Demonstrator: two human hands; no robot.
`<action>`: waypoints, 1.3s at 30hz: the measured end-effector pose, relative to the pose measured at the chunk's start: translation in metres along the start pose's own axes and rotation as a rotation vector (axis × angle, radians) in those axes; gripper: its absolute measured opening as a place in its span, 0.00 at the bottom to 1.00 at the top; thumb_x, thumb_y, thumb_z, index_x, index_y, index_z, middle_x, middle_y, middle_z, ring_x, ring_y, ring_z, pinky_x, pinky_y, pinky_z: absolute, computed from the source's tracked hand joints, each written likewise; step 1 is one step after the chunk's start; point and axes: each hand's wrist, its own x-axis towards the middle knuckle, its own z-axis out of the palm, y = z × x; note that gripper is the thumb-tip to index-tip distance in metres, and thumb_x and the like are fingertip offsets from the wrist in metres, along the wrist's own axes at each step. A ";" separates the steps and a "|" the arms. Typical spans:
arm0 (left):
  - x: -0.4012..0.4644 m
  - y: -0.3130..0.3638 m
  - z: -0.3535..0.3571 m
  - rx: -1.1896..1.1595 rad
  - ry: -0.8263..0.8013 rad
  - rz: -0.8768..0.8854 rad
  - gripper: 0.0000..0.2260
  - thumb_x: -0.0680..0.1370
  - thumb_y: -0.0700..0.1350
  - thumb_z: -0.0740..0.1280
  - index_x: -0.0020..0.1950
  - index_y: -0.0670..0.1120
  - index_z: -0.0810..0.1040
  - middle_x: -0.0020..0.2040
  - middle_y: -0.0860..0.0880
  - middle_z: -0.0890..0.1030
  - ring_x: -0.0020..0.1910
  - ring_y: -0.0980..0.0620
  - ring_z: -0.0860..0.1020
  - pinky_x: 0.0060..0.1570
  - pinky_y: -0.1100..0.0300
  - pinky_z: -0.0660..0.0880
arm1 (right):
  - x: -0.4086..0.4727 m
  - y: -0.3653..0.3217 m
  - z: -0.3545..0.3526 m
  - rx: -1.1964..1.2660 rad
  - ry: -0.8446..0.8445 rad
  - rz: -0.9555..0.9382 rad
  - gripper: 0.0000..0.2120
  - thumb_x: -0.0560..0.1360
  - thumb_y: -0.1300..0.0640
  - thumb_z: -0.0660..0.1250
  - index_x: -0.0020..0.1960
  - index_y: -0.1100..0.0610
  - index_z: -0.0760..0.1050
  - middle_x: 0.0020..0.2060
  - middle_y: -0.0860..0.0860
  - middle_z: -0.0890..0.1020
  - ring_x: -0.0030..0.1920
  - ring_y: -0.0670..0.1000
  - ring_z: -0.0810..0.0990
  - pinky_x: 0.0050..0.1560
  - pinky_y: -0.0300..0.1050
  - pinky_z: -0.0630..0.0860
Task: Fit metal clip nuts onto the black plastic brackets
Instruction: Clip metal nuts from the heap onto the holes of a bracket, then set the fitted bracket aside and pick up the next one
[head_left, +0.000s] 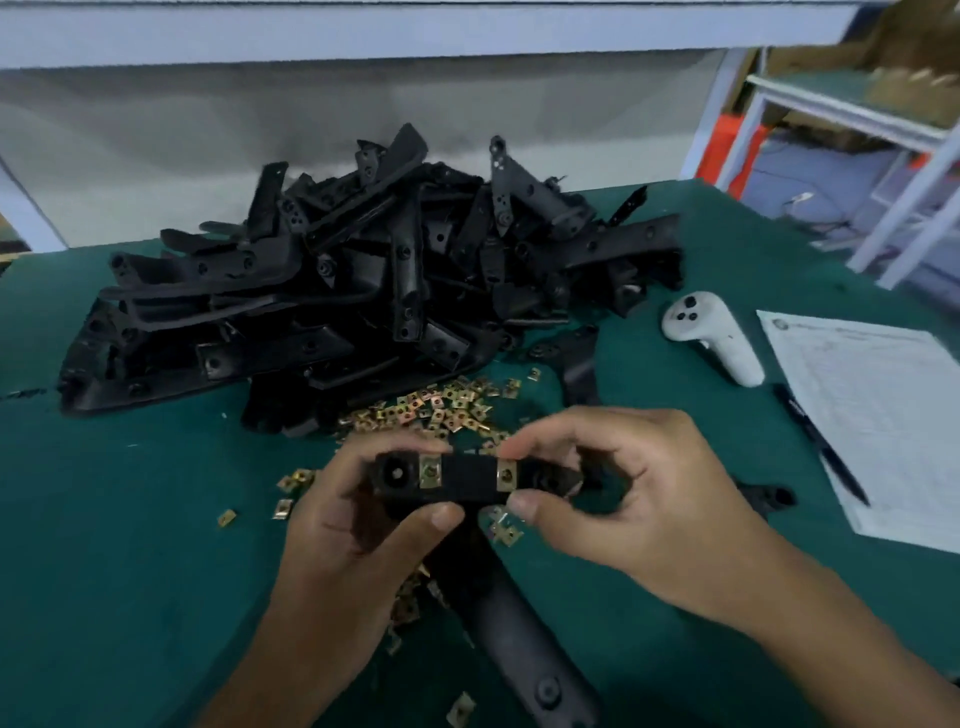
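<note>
Both my hands hold one black plastic bracket (467, 478) just above the green table. My left hand (358, 525) grips its left end, thumb underneath. My right hand (618, 499) pinches its right part at a brass clip nut (506, 475) seated on the bracket. A second clip nut (430, 470) sits on the bracket further left. Loose brass clip nuts (441, 410) lie scattered on the table behind and under my hands. A big heap of black brackets (363, 280) fills the far middle of the table.
A white handheld controller (717, 338) lies to the right, with a printed sheet (878, 415) and a black pen (821, 447) beside it. The green table mat (130, 519) spreads left. Another long black bracket (519, 649) lies below my hands. White shelving (857, 130) stands at far right.
</note>
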 end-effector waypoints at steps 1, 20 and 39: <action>-0.005 0.006 0.009 0.096 -0.049 0.061 0.16 0.69 0.66 0.74 0.52 0.63 0.80 0.50 0.58 0.82 0.48 0.59 0.82 0.45 0.63 0.79 | -0.012 -0.006 -0.010 -0.047 0.017 -0.019 0.08 0.72 0.52 0.75 0.51 0.48 0.83 0.40 0.38 0.82 0.41 0.47 0.81 0.41 0.33 0.74; -0.129 -0.021 0.305 0.348 -0.930 0.324 0.18 0.74 0.63 0.66 0.63 0.65 0.70 0.61 0.69 0.72 0.62 0.66 0.72 0.58 0.72 0.67 | -0.355 -0.050 -0.157 -0.549 0.483 0.764 0.13 0.76 0.49 0.74 0.60 0.44 0.81 0.55 0.36 0.82 0.58 0.37 0.80 0.55 0.34 0.74; 0.004 -0.008 0.019 0.672 0.066 0.258 0.11 0.80 0.61 0.57 0.46 0.61 0.76 0.44 0.63 0.81 0.38 0.64 0.78 0.38 0.61 0.72 | -0.110 0.069 -0.069 -0.775 0.066 0.330 0.28 0.68 0.52 0.81 0.65 0.44 0.76 0.65 0.43 0.74 0.66 0.50 0.71 0.69 0.45 0.63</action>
